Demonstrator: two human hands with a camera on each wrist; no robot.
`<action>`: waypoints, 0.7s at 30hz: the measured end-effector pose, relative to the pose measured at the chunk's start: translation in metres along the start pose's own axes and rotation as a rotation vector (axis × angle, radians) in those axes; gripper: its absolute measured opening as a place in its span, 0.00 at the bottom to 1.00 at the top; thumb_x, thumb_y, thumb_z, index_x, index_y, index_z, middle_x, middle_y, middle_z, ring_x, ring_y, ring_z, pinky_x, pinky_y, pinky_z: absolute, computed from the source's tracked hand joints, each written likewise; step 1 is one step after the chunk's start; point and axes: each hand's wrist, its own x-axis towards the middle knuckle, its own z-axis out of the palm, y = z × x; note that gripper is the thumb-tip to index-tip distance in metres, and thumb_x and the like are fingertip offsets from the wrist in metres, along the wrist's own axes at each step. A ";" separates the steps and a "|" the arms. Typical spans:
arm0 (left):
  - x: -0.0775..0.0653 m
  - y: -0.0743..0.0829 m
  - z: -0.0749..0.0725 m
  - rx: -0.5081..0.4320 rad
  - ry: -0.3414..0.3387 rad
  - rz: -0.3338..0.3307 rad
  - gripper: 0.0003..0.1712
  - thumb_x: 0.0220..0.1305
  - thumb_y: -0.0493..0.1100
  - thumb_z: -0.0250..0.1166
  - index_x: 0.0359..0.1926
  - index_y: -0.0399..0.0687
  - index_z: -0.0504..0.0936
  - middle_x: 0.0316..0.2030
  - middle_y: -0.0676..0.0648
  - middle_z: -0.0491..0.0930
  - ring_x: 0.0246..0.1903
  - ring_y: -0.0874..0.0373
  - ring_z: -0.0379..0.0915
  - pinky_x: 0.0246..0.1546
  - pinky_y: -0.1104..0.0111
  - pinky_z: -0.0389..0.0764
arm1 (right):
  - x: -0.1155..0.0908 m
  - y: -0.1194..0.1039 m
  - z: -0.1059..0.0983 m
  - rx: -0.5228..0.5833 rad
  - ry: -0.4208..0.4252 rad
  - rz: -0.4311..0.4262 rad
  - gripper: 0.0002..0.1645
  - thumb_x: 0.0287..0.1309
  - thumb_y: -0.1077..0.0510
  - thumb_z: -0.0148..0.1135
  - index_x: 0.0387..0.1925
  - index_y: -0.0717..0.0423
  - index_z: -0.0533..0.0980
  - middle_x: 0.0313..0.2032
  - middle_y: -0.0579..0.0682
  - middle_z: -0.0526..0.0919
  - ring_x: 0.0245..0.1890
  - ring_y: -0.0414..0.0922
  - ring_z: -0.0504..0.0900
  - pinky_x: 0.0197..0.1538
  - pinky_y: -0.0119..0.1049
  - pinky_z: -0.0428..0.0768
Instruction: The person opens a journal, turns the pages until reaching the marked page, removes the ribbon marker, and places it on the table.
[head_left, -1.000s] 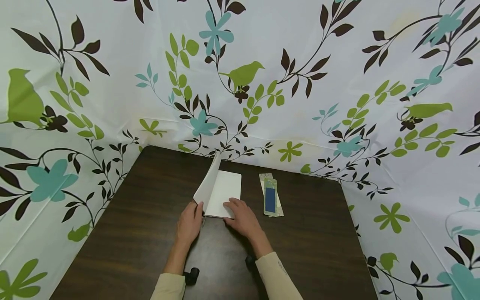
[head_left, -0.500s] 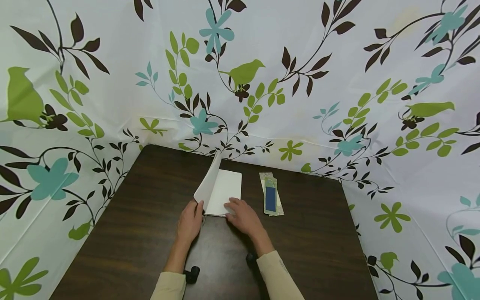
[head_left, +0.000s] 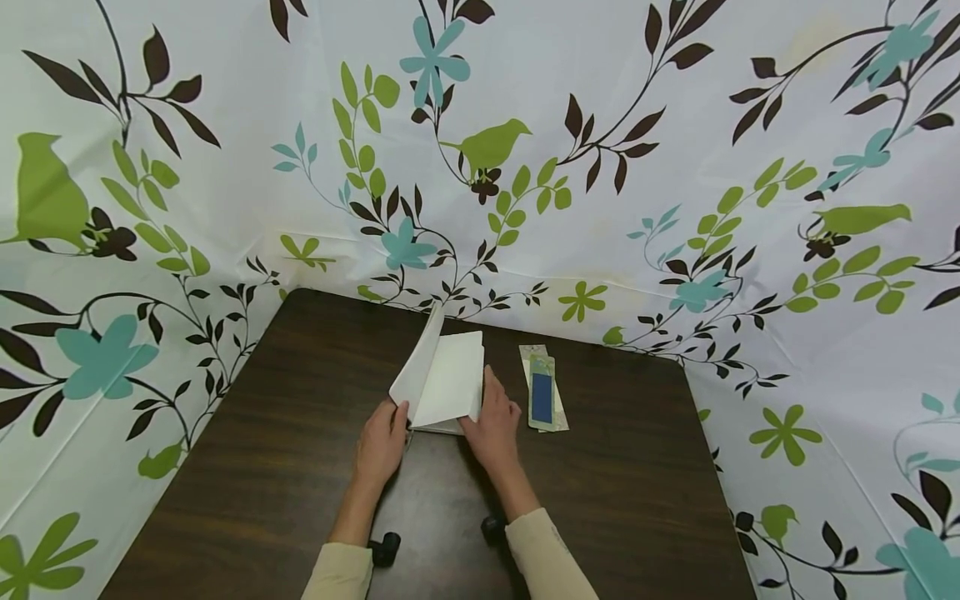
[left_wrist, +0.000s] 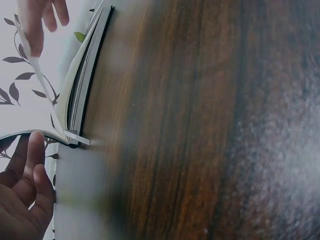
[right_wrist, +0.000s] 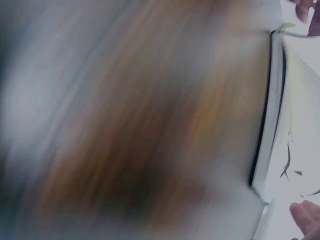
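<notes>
An open notebook (head_left: 459, 379) with blank white pages lies in the middle of the table, its left side (head_left: 417, 367) raised at a slant. My left hand (head_left: 378, 446) holds that raised side by its lower edge; in the left wrist view its fingers (left_wrist: 36, 150) sit under the dark cover. At the lower right corner, my right hand (head_left: 495, 425) pinches a page lifted off the stack. The left wrist view shows this page (left_wrist: 47, 92) standing up from the dark-covered block. A thin light ribbon-like strip (left_wrist: 77, 137) sticks out at the spine.
To the right of the notebook, a slim greenish card (head_left: 542, 392) with a dark blue panel lies over a pale patterned strip (head_left: 562, 417). Beneath everything is a dark wood-grain table (head_left: 637, 467). A leaf-and-bird printed cloth (head_left: 600, 250) rises behind it and at the sides.
My right hand has moved from lying on the right page to its outer edge, and it now lifts a page there. The left hand holds its place.
</notes>
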 end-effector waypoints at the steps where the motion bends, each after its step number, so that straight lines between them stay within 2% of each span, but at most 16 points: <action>1: 0.000 0.000 0.000 0.001 0.001 0.002 0.20 0.77 0.59 0.49 0.37 0.51 0.77 0.32 0.49 0.76 0.31 0.52 0.74 0.33 0.57 0.71 | 0.000 -0.003 0.001 0.017 -0.006 0.026 0.57 0.58 0.36 0.68 0.79 0.46 0.49 0.71 0.48 0.66 0.66 0.50 0.70 0.60 0.55 0.59; 4: 0.000 0.000 -0.001 0.005 0.000 0.003 0.21 0.77 0.60 0.49 0.37 0.52 0.76 0.31 0.49 0.76 0.31 0.52 0.73 0.33 0.57 0.71 | -0.001 -0.013 0.002 0.079 -0.042 0.042 0.47 0.63 0.36 0.63 0.76 0.47 0.56 0.67 0.47 0.72 0.63 0.49 0.72 0.58 0.56 0.57; 9: 0.000 0.000 -0.002 0.005 -0.005 0.002 0.21 0.77 0.60 0.48 0.37 0.52 0.76 0.31 0.49 0.76 0.31 0.52 0.73 0.33 0.57 0.71 | 0.000 -0.026 0.004 0.125 -0.159 -0.098 0.28 0.69 0.46 0.58 0.68 0.43 0.70 0.63 0.46 0.77 0.62 0.49 0.74 0.58 0.59 0.60; 13: 0.000 0.000 -0.003 -0.012 -0.009 0.001 0.20 0.78 0.58 0.49 0.38 0.50 0.77 0.30 0.49 0.75 0.29 0.53 0.71 0.32 0.59 0.70 | 0.001 -0.034 0.006 0.142 -0.276 -0.179 0.29 0.70 0.46 0.56 0.70 0.43 0.68 0.65 0.45 0.75 0.65 0.48 0.72 0.62 0.59 0.64; 16: 0.000 0.000 -0.004 -0.003 -0.012 0.001 0.20 0.79 0.55 0.48 0.37 0.49 0.76 0.30 0.48 0.75 0.27 0.54 0.71 0.30 0.60 0.70 | 0.000 -0.039 0.006 0.157 -0.344 -0.205 0.33 0.71 0.44 0.54 0.74 0.38 0.61 0.68 0.42 0.71 0.66 0.45 0.71 0.64 0.53 0.68; 21: 0.000 -0.001 -0.005 0.030 -0.027 -0.005 0.20 0.80 0.54 0.44 0.36 0.48 0.73 0.30 0.47 0.73 0.28 0.54 0.69 0.29 0.61 0.68 | -0.002 -0.043 0.010 0.178 -0.382 -0.275 0.33 0.72 0.43 0.53 0.75 0.36 0.59 0.69 0.41 0.69 0.65 0.43 0.71 0.62 0.48 0.73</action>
